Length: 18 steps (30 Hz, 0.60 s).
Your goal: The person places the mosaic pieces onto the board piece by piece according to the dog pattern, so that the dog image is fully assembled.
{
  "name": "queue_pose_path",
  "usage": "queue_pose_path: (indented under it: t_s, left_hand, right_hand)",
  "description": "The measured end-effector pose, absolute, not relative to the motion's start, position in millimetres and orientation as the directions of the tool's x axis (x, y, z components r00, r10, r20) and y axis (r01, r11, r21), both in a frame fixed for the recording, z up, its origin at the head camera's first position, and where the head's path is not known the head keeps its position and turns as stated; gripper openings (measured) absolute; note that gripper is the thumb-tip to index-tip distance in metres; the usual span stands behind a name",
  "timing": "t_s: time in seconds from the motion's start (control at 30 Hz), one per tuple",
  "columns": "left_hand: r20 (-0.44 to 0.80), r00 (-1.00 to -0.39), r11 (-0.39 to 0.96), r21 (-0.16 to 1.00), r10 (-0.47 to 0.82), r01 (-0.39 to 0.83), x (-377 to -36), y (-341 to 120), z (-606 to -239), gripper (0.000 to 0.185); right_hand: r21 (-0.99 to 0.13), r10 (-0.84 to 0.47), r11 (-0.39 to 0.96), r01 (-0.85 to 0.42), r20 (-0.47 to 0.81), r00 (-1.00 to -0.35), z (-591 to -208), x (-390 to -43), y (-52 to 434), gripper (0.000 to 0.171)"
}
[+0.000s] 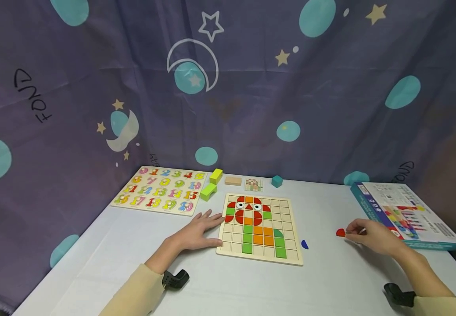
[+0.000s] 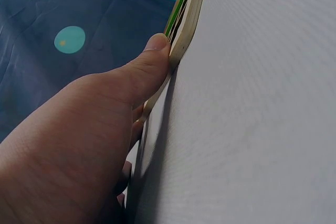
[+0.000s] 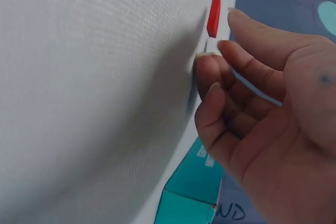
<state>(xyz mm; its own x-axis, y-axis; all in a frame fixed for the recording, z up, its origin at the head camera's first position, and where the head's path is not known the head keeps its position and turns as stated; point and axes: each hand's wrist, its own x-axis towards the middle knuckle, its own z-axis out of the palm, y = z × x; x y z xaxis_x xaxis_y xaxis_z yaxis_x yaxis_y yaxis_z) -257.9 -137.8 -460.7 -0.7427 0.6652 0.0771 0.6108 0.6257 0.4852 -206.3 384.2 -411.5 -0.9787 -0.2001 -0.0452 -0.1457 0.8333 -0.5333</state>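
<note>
A wooden grid board point(image 1: 285, 210) lies in the middle of the white table, partly filled with red, green and orange tiles forming a figure. My left hand point(image 1: 202, 228) rests flat on the table by the board's left edge. In the left wrist view its thumb point(image 2: 152, 56) touches the board's rim point(image 2: 186, 30). My right hand point(image 1: 364, 235) sits to the right of the board with loosely curled fingers point(image 3: 210, 72). A small red tile point(image 1: 340, 232) lies just beyond the fingertips, and the red tile point(image 3: 213, 15) stands slightly apart from them. A blue tile point(image 1: 304, 244) lies beside the board.
A number puzzle point(image 1: 160, 191) lies at the back left. Behind the board are green blocks point(image 1: 208, 191), a wooden block point(image 1: 233, 181), a pattern card point(image 1: 253, 184) and a teal cube point(image 1: 277, 181). The game box point(image 1: 405, 215) sits at the right edge. A star-printed curtain hangs behind.
</note>
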Motion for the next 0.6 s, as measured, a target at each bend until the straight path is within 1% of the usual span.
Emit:
queue_pose_path:
  t_s: [0.3,0.47,0.6]
  left_hand:
    - [0.069,-0.746,0.629,0.49,0.662,0.603,-256.0,-137.8,-460.8,0.078]
    - [0.072,-0.745,0.627,0.491,0.663,0.605,-255.7,-137.9,-459.5,0.077]
    - [0.078,-0.742,0.621,0.494,0.666,0.609,-255.7,-138.2,-458.4,0.077]
  right_hand:
    - [-0.505,-0.203,0.851,-0.143,-0.064,-0.977,-417.1,-214.9,376.7,0.03]
    - [-0.474,-0.214,0.865,-0.168,-0.045,-0.976,-417.9,-219.8,370.7,0.029]
    - [-0.489,-0.244,0.851,-0.189,-0.051,-0.968,-416.2,-223.6,365.8,0.026]
